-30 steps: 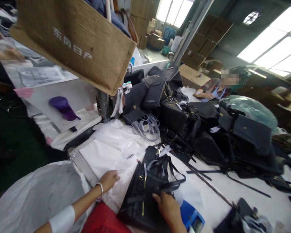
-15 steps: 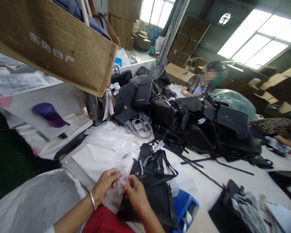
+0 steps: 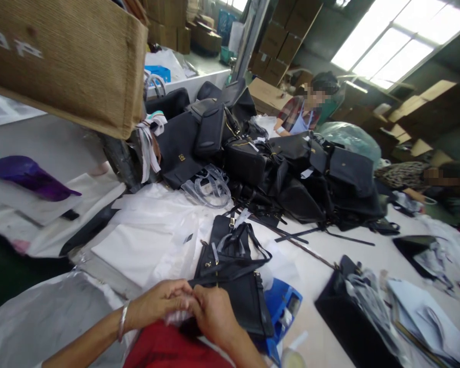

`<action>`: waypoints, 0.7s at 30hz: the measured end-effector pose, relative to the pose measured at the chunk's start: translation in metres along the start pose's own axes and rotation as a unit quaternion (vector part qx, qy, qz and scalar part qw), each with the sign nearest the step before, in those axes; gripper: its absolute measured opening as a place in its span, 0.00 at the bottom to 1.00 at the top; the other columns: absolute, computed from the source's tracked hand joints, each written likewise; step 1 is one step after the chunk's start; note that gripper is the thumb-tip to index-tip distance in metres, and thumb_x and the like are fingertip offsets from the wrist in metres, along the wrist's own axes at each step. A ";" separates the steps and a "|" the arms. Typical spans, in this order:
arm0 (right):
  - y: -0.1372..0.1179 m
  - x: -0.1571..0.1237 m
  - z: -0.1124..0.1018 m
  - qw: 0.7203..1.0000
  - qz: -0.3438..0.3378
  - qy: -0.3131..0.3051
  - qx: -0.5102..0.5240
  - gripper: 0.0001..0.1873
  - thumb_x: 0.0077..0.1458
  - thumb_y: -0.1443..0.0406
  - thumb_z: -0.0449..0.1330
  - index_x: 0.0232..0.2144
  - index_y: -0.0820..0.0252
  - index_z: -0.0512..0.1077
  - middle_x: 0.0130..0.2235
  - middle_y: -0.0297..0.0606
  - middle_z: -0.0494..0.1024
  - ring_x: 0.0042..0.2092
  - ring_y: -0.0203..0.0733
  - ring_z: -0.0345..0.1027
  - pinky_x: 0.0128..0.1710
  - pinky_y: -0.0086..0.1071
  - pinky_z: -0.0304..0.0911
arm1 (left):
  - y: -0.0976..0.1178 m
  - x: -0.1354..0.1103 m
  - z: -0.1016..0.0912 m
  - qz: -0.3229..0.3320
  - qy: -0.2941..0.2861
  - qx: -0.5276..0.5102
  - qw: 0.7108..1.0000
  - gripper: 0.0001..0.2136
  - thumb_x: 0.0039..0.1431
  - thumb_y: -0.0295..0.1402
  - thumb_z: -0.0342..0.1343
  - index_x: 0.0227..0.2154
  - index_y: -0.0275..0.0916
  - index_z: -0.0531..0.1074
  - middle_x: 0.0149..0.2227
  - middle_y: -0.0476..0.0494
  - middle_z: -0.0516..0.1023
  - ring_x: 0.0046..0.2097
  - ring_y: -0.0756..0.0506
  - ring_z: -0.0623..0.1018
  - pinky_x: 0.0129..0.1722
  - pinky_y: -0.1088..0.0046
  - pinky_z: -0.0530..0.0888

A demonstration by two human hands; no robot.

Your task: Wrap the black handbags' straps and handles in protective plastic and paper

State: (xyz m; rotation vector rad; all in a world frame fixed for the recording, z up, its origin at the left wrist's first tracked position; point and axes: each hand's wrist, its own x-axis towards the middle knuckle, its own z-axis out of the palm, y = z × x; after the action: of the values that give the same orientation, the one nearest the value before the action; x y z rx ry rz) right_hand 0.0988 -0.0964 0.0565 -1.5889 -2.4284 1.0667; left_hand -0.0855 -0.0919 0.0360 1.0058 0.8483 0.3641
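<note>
My left hand (image 3: pixel 161 305), with a silver bangle at its wrist, is closed with its fingers against my right hand (image 3: pixel 216 311). The right hand is closed too, thumb and fingers pinched together. A thin translucent plastic piece (image 3: pixel 177 317) shows faintly below the left fingers; the hands hide most of it. Just beyond them lies a black handbag (image 3: pixel 245 306), its strap and zip upward, with a tag at its top. Left of the bag are white sheets (image 3: pixel 132 253) in a stack. A blue plastic holder (image 3: pixel 287 301) sits at the bag's right side.
A large heap of black bags (image 3: pixel 276 168) covers the back of the table (image 3: pixel 302 271). An open black bag (image 3: pixel 352 317) stands at right, beside papers (image 3: pixel 425 312). A brown fabric bag (image 3: pixel 72 66) hangs at upper left. A co-worker (image 3: pixel 302 110) sits behind the heap.
My hands have come together, and the translucent piece that showed between them is now mostly covered. The view has shifted, so the surroundings appear farther left and higher.
</note>
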 end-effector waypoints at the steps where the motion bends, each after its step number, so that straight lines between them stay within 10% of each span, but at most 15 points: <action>1: 0.005 0.002 0.002 0.999 0.024 0.005 0.030 0.09 0.56 0.63 0.55 0.25 0.57 0.68 0.24 0.32 0.75 0.26 0.36 0.67 0.25 0.27 0.48 | -0.001 0.005 -0.002 -0.012 0.002 0.000 1.000 0.18 0.53 0.47 0.56 0.37 0.37 0.71 0.27 0.50 0.74 0.29 0.49 0.71 0.28 0.77 0.66; 9: 0.025 0.008 0.020 0.863 0.182 0.040 0.469 0.09 0.53 0.58 0.58 0.31 0.58 0.66 0.24 0.27 0.67 0.23 0.33 0.62 0.21 0.23 0.54 | -0.002 0.033 -0.027 -0.009 0.101 0.158 0.982 0.11 0.53 0.40 0.53 0.23 0.38 0.67 0.22 0.54 0.68 0.27 0.49 0.68 0.28 0.77 0.62; 21: 0.038 0.035 0.013 0.961 0.140 0.103 0.215 0.18 0.64 0.58 0.48 0.25 0.59 0.66 0.24 0.29 0.70 0.26 0.32 0.62 0.26 0.24 0.51 | 0.003 0.068 -0.041 -0.041 0.020 0.111 0.993 0.16 0.57 0.46 0.50 0.24 0.38 0.68 0.25 0.50 0.74 0.30 0.48 0.72 0.31 0.76 0.66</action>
State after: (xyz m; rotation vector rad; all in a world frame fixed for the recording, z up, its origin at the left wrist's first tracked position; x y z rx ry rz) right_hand 0.1074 -0.0656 0.0146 -1.8030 -1.7248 1.2822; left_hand -0.0730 -0.0238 -0.0026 1.1691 0.9788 0.2240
